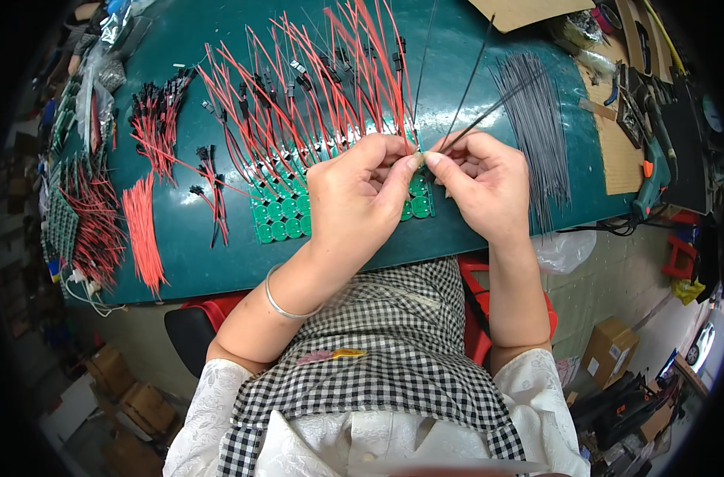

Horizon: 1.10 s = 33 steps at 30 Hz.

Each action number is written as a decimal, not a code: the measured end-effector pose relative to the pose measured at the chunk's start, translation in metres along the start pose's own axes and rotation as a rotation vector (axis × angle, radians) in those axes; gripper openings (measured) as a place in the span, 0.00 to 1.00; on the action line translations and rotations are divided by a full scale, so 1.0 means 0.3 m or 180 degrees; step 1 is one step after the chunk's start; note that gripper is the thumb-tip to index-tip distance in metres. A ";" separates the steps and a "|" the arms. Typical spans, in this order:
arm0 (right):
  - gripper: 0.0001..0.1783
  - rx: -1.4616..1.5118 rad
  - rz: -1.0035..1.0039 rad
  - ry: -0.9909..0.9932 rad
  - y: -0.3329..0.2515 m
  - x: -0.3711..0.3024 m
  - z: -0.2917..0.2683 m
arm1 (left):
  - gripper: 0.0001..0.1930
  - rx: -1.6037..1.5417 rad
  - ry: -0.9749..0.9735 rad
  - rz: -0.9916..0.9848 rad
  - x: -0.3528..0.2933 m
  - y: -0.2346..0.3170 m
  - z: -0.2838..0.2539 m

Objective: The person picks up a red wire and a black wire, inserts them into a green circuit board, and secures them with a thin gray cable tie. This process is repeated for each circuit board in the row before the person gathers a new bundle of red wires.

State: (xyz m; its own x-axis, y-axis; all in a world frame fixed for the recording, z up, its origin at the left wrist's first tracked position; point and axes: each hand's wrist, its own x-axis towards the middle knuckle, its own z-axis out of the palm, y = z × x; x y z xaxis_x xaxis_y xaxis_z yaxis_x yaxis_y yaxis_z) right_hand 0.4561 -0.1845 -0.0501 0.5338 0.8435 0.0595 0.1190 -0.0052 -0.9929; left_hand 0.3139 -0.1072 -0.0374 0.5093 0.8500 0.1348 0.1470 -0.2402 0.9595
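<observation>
My left hand (358, 187) is closed in a pinch at the right end of a green panel of round circuit boards (278, 211). A wire runs into its fingertips, though its exact end is hidden. Thumb to thumb with it, my right hand (485, 179) is closed on a few thin black wires (497, 106) that fan out up and to the right. Many red and black wire leads (330, 79) with small black connectors stand up from the panel. The spot between the fingertips is too small to make out.
Right of my hands lies a sheaf of black wires (541, 131). Leftward are a bundle of connector leads (157, 119), loose red wires (143, 230) and a small lead group (212, 195). Cardboard (612, 151) and a green-handled tool (654, 179) lie at the table's right.
</observation>
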 end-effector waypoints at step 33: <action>0.18 -0.0012 0.0196 0.0380 -0.029 -0.039 -0.058 | 0.06 0.0411 -0.0190 0.0089 -0.015 -0.042 0.013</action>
State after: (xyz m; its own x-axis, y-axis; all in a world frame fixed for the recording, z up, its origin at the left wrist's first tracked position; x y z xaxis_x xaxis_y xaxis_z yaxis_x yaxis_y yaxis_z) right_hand 0.4633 -0.2036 -0.0404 0.6360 0.7716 0.0104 0.0859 -0.0574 -0.9946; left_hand 0.3132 -0.1100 -0.0509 0.5637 0.8137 0.1423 0.2380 -0.3250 0.9153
